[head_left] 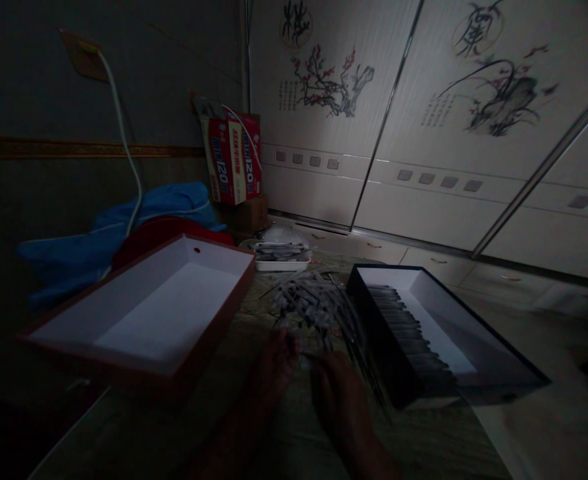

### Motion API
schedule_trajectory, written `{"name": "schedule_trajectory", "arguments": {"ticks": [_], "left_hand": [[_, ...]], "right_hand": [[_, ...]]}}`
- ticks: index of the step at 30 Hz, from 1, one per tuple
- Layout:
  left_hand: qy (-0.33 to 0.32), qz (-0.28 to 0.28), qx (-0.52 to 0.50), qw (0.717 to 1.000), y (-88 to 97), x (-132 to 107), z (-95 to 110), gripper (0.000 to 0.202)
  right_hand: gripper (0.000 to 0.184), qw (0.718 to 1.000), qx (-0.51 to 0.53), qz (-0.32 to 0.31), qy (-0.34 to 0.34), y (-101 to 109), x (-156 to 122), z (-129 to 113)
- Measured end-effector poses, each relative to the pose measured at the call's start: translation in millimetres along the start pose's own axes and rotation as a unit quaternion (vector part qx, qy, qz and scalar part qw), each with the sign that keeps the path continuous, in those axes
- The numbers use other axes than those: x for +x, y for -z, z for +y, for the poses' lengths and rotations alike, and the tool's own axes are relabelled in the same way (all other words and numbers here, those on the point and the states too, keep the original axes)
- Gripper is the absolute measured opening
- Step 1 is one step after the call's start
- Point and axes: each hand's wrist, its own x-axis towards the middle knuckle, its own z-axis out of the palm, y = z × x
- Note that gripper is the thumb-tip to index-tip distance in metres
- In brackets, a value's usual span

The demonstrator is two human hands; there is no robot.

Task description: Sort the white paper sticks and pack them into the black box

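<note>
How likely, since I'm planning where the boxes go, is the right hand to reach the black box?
Probably yes. The right hand sits just beside the black box, with only some loose thin sticks trailing between them, though the dim, blurred view hides the exact gap.

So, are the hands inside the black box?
No, the left hand and right hand are by loose thin sticks, outside the black box.

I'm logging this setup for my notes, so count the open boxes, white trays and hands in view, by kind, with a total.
Open boxes: 2 (red-rimmed box, black box)
Trays: 1 (white tray)
Hands: 2 (left hand, right hand)
Total: 5
</note>
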Motion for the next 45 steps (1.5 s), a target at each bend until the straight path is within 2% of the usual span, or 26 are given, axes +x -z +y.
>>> {"name": "schedule_trajectory", "arguments": {"ticks": [4, 9, 11, 14, 17, 21, 24, 28, 32, 38, 45], "left_hand": [[-0.023, -0.023, 0.020, 0.999, 0.3, -1, -2, 0.017], [-0.041, -0.064, 0.078, 0.994, 6.0, 2, -5, 0.009], [-0.051, -0.080, 0.099, 0.990, 7.9, 3, -5, 0.010], [-0.067, -0.093, 0.126, 0.985, 9.0, 5, -7, 0.017], [-0.084, -0.092, 0.165, 0.978, 9.6, 6, -10, 0.022], [-0.107, -0.092, 0.230, 0.963, 11.7, 9, -14, 0.028], [-0.111, -0.094, 0.247, 0.958, 12.1, 10, -15, 0.031], [-0.107, -0.095, 0.244, 0.959, 9.8, 7, -13, 0.033], [-0.121, -0.091, 0.281, 0.948, 7.8, 3, -13, 0.031], [-0.129, -0.112, 0.297, 0.939, 5.4, -2, -15, 0.030], [-0.138, -0.130, 0.288, 0.939, 2.5, -5, -13, 0.028]], "right_hand": [[0.026, 0.993, -0.110, -0.049, -0.001, -10, 0, -1], [0.023, 0.986, -0.163, -0.043, 0.002, -17, 0, 1], [0.019, 0.992, -0.122, -0.026, 0.005, -15, -1, 3], [0.013, 1.000, -0.006, 0.015, -0.013, -8, -2, 5], [0.016, 0.993, 0.093, 0.050, -0.056, 1, -4, 3], [0.021, 0.978, 0.164, 0.070, -0.106, 8, -4, 0], [0.025, 0.974, 0.164, 0.087, -0.131, 9, -4, 2], [0.026, 0.977, 0.152, 0.063, -0.136, 8, -4, 5], [0.025, 0.973, 0.173, 0.062, -0.139, 7, -6, 3], [0.025, 0.967, 0.201, 0.089, -0.126, 5, -6, 2], [0.026, 0.968, 0.191, 0.071, -0.147, 5, -7, 4]]}}
